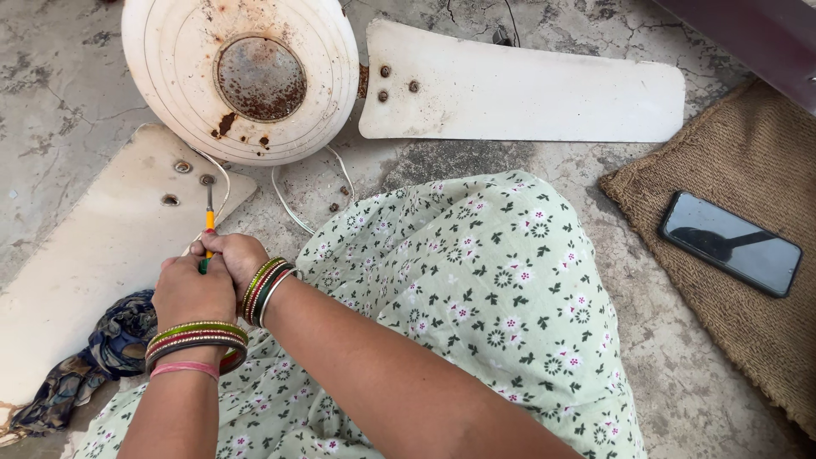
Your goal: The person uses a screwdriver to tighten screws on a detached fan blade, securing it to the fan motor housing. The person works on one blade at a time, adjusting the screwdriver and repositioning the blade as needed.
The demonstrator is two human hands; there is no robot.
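Both hands clamp one screwdriver [208,223]: left hand [191,293] wraps the handle, right hand [236,255] closes just above it, adding downward force. The tip sits on a screw [206,179] in the fan blade [102,246], lying flat on the floor [476,161] beside the motor housing [240,76].

Both forearms reach forward and to the left, wrists side by side and ringed with green, red and gold bangles. The left hand [191,293] is curled into a fist, knuckles up. The right hand [234,253] closes just ahead of it, fingers wrapped tight, touching the left.
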